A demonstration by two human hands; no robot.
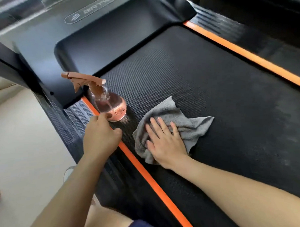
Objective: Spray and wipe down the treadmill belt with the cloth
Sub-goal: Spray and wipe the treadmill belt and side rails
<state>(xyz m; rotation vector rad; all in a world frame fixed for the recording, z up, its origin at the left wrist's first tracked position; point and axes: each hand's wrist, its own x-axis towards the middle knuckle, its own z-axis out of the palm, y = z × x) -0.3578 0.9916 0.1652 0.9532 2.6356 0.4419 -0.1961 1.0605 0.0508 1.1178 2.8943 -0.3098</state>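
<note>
Starting at the left, the ribbed left side rail [74,119] is running next to the pale floor [19,135], then the left orange strip [148,178] is marking where the belt begins. The left hand [100,135] is hovering right over that strip with its fingers loosely curled and nothing in them. One fingertip is sitting right at the base of the spray bottle [109,104], but I can't tell if it's actually touching.

The bottle is standing upright on the belt's near-left corner, just inside the strip, with its nozzle pointing left. My guess is it's parked there to be handy but out of the wiping path.

Moving right, the grey cloth [189,127] is lying bunched on the treadmill belt [213,87], just beside the bottle. The right hand [165,143] is pressing flat on it with the fingers spread, which looks like a wiping hold rather than a grab.

For room, there's lots of open belt going right and up toward the motor hood [109,40], all the way to the right orange strip [245,54] and the right side rail [262,38]. Going left is tight, and a sweep that way could be knocking the bottle over. I'd say the wiping is only getting going.
</note>
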